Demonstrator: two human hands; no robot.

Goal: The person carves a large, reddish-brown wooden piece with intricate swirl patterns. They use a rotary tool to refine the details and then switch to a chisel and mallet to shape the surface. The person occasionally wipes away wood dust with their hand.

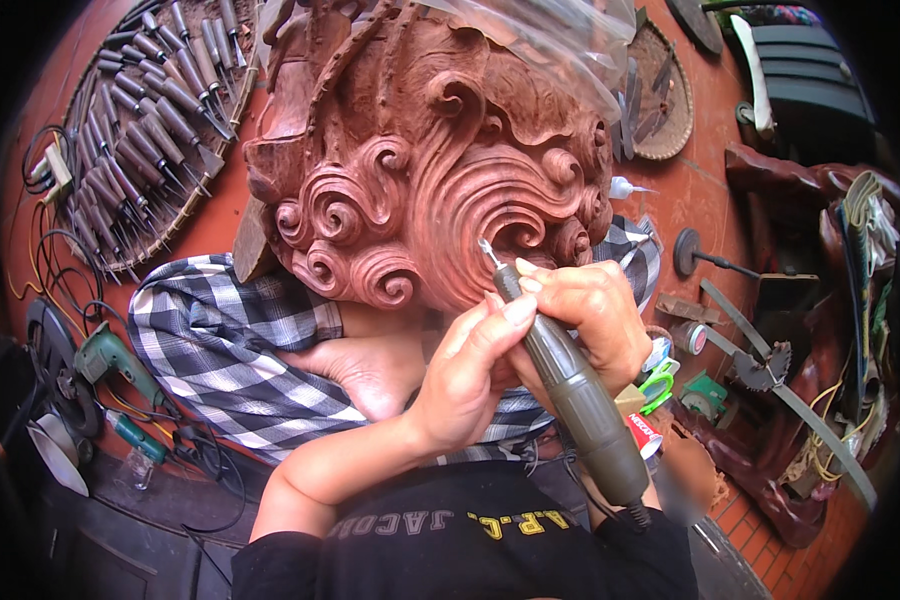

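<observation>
A large reddish-brown wood carving (440,190) with curling, wave-like scrolls fills the upper middle of the head view. Between both hands slants a dark olive rotary carving tool (580,400), its cord end toward my body. The small metal bit (487,247) at its tip is against or just over the grooved wood beside a deep swirl; contact is hard to tell. My right hand (598,315) grips the tool near its front from the right. From the left, my left hand (478,365) is closed against the tool's front, thumb along its side.
A round woven tray (215,175) of several wooden-handled chisels lies at upper left. Below it are a green power drill (120,360) and tangled cords. To the right stand green scissors (656,385), a red cup (645,436) and dark wooden furniture (770,180). Clear plastic sheeting (560,45) covers the carving's far side.
</observation>
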